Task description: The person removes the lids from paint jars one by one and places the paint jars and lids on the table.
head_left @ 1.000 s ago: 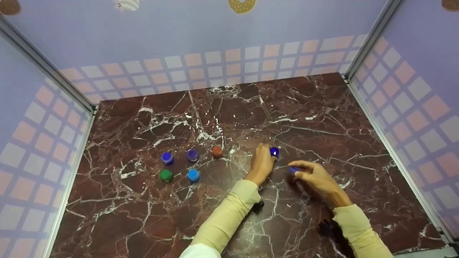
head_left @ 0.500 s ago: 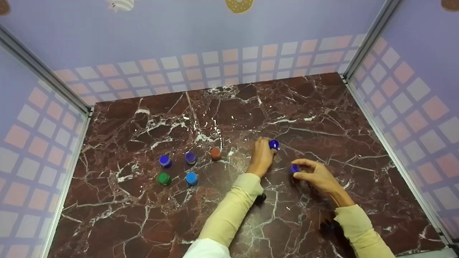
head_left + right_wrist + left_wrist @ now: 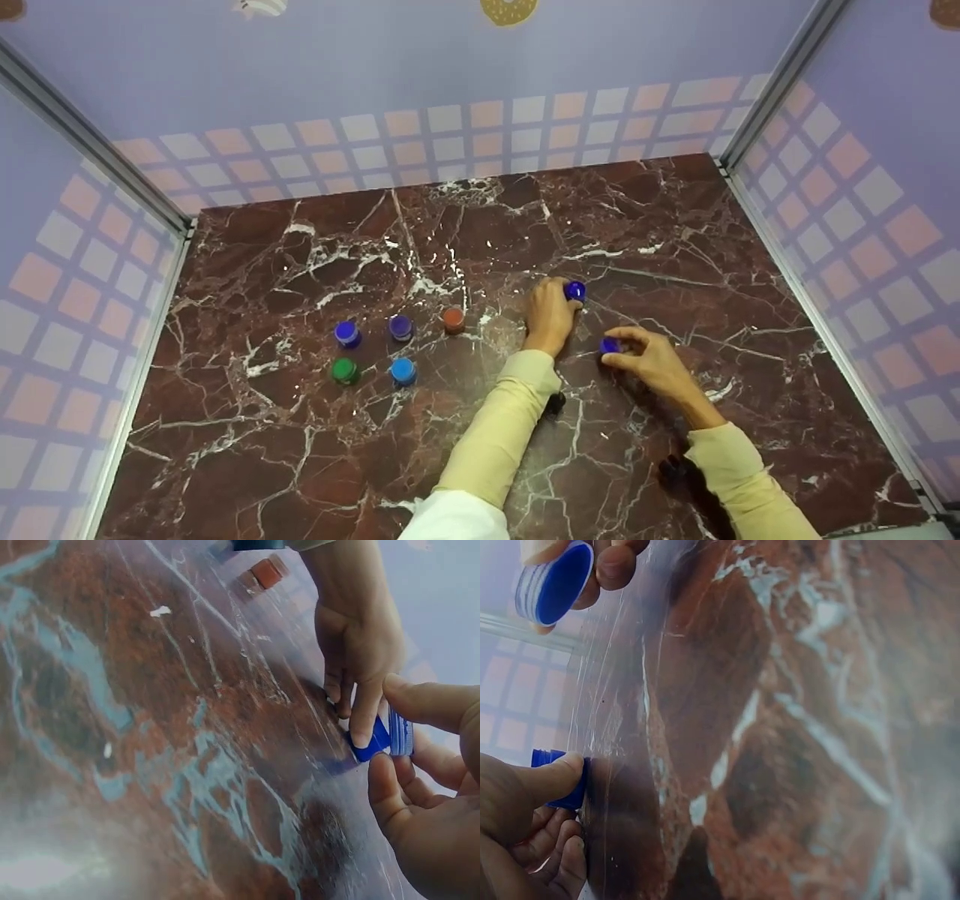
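My left hand grips a small blue paint pot, its mouth uncovered and facing up. In the left wrist view the thumb presses on the side of the pot, low against the marble-patterned tabletop. To the right and nearer, my right hand pinches a blue screw lid between thumb and fingers. The lid shows its blue inside and ridged rim in the left wrist view, apart from the pot. From the right wrist, the lid overlaps the pot in line of sight.
Several closed paint pots stand left of my hands: blue, purple, orange-brown, green and light blue. Lilac panels with a checked border enclose the back and sides of the dark red tabletop.
My left hand has slid the blue pot farther away across the table. My right hand has shifted slightly left and away with the lid, which has turned a little. The other pots stay put.
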`<action>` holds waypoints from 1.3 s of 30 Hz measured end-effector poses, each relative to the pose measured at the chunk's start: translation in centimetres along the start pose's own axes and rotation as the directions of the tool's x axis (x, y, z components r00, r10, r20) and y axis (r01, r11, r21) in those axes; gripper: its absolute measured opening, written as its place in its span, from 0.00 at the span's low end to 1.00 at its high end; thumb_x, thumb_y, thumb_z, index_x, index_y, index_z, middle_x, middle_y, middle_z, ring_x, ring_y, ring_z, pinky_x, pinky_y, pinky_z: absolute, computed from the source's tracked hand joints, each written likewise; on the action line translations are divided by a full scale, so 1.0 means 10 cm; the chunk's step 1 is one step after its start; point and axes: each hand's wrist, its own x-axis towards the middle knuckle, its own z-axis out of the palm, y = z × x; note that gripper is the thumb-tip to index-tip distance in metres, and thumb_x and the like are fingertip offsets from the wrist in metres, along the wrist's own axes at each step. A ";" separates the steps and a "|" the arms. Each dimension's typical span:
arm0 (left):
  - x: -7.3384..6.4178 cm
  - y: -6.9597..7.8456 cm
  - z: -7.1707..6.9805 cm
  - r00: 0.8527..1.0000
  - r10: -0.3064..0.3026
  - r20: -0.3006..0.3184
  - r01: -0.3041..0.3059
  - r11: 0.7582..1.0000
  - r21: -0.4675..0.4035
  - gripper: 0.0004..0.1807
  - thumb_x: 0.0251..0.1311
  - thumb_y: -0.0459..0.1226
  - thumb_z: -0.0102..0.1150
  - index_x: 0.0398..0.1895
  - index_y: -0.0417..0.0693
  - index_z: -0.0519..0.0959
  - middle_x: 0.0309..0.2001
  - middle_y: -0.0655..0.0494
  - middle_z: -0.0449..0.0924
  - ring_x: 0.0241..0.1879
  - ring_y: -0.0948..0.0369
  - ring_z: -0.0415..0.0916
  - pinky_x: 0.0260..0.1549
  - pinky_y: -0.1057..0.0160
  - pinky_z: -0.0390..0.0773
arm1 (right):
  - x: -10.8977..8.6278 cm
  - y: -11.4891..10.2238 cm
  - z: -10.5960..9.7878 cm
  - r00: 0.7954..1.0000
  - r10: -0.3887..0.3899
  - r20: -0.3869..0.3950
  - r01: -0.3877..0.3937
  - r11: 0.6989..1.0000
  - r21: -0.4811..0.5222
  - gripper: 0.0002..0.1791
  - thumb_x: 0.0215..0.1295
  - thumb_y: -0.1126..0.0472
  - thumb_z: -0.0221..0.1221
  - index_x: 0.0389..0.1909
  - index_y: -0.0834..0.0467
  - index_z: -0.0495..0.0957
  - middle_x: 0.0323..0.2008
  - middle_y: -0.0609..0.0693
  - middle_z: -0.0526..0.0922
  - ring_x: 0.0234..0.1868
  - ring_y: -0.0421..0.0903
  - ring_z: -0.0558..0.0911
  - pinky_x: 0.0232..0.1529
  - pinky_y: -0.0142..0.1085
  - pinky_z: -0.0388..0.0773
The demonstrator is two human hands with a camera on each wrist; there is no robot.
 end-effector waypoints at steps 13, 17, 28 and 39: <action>-0.03 -0.11 -0.09 0.999 -0.045 0.019 0.044 0.998 0.036 0.20 0.57 0.39 0.76 0.52 0.43 0.84 0.49 0.48 0.85 0.51 0.50 0.81 0.56 0.56 0.76 | 0.29 -0.03 0.27 0.987 -0.124 -0.107 0.084 0.945 -0.316 0.22 0.53 0.64 0.77 0.47 0.70 0.83 0.37 0.60 0.83 0.36 0.51 0.80 0.41 0.38 0.75; -0.04 -0.12 -0.12 0.996 -0.052 0.065 0.050 0.998 0.032 0.21 0.58 0.37 0.74 0.54 0.42 0.83 0.51 0.48 0.83 0.53 0.50 0.79 0.58 0.57 0.74 | 0.37 -0.06 0.36 0.982 -0.124 -0.140 0.064 0.927 -0.369 0.23 0.52 0.62 0.78 0.46 0.69 0.83 0.37 0.61 0.82 0.36 0.55 0.80 0.41 0.44 0.75; -0.02 -0.14 -0.25 0.992 -0.030 0.125 0.032 0.999 -0.015 0.24 0.55 0.24 0.65 0.59 0.39 0.81 0.53 0.45 0.81 0.57 0.49 0.78 0.62 0.59 0.73 | 0.49 -0.12 0.47 0.971 -0.117 -0.207 0.016 0.900 -0.435 0.24 0.54 0.57 0.77 0.46 0.68 0.83 0.43 0.65 0.84 0.46 0.64 0.82 0.51 0.57 0.76; -0.28 -0.15 -0.36 0.994 0.025 0.105 -0.016 0.996 -0.085 0.25 0.60 0.25 0.60 0.62 0.37 0.78 0.57 0.43 0.79 0.60 0.50 0.74 0.63 0.59 0.72 | 0.48 -0.04 0.50 0.951 -0.071 -0.300 -0.096 0.857 -0.507 0.27 0.53 0.49 0.78 0.46 0.65 0.84 0.44 0.63 0.83 0.46 0.65 0.83 0.48 0.59 0.77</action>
